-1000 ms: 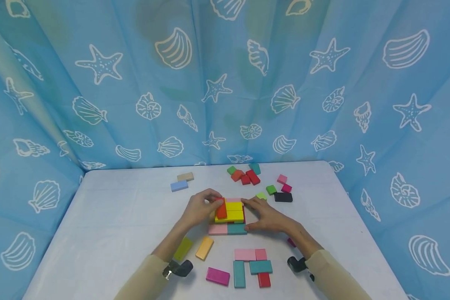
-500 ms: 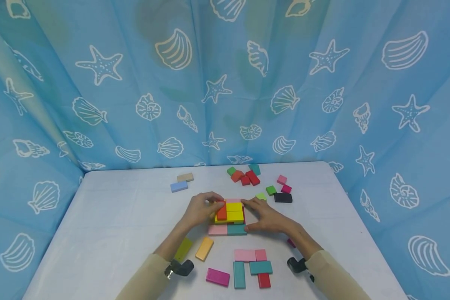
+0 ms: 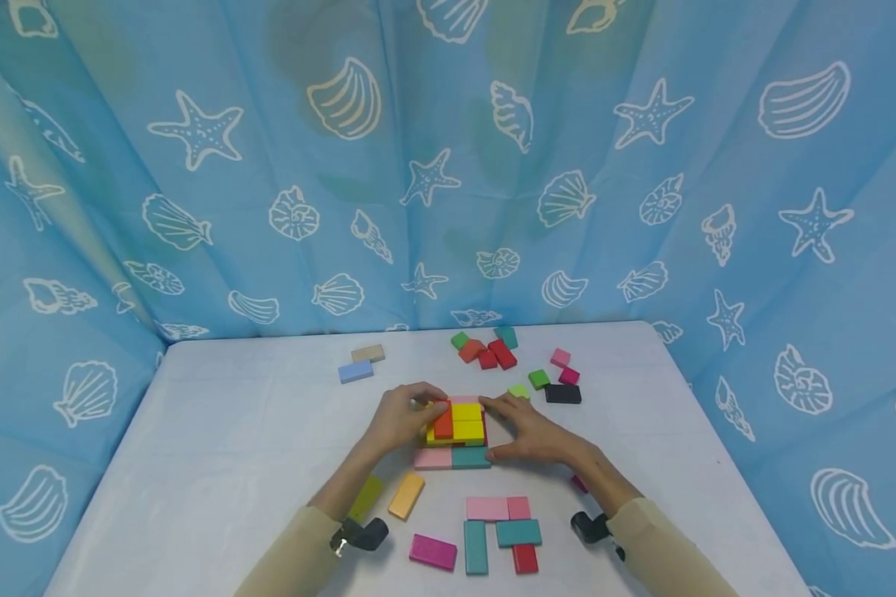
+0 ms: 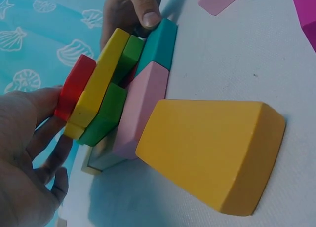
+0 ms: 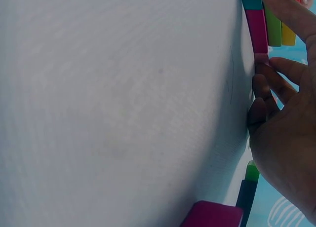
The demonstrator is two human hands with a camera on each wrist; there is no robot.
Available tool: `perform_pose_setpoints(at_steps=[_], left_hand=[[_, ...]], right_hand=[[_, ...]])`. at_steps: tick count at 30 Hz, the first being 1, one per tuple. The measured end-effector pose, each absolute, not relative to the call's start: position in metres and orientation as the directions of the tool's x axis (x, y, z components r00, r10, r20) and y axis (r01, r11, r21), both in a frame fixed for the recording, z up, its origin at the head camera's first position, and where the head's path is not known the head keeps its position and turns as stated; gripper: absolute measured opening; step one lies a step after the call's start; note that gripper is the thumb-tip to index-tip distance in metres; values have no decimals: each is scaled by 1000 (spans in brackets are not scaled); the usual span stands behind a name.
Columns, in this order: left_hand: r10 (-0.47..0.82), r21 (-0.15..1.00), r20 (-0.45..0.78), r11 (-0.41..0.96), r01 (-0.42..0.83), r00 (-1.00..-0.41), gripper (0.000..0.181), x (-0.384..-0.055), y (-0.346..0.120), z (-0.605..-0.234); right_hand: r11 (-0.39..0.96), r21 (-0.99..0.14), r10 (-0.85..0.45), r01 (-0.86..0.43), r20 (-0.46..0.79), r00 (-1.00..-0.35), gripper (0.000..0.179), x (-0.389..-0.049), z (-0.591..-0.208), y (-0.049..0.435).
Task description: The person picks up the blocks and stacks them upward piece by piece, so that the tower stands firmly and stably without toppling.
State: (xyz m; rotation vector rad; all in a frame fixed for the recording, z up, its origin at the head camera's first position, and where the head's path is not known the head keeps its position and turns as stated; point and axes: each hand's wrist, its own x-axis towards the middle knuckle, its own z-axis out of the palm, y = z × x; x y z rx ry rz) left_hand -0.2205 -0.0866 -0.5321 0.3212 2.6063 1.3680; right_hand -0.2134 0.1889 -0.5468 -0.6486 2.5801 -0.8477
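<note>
My left hand (image 3: 401, 417) pinches a red block (image 3: 443, 420), which lies at the left end of the yellow blocks (image 3: 467, 421) on top of a low stack. In the left wrist view, green blocks (image 4: 104, 115) stand beneath the yellow layer, with a pink block (image 4: 142, 108) and a teal block (image 4: 158, 47) along the stack's near side. My right hand (image 3: 530, 429) rests against the stack's right side. Its thumb touches the teal block, and its fingertips are at the pink and magenta end (image 5: 256, 32). The stack's far side is mostly hidden.
Nearer me lie an orange-yellow block (image 3: 406, 496), an olive block (image 3: 367, 497), a magenta block (image 3: 433, 552) and a flat group including an upright teal block (image 3: 475, 547). Behind the stack are red blocks (image 3: 502, 354), a black block (image 3: 563, 394) and a blue block (image 3: 356, 371).
My left hand has brought the red block slightly down and to the right, from tilted to lying flat on the yellow blocks. The right hand has stayed in place.
</note>
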Motion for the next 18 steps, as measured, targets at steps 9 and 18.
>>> perform_pose_setpoints(at_steps=[9,18], left_hand=[[272,828,-54,550,109,-961,24,-219,-89,-534],[197,818,-20,568,97,-980,27,-219,-108,-527]], right_hand=[[712,-631,-524,-310,-183,-831,100,-213,-549,188],[714,-627,-525,-311,-187,-830,100,-214,-548,188]])
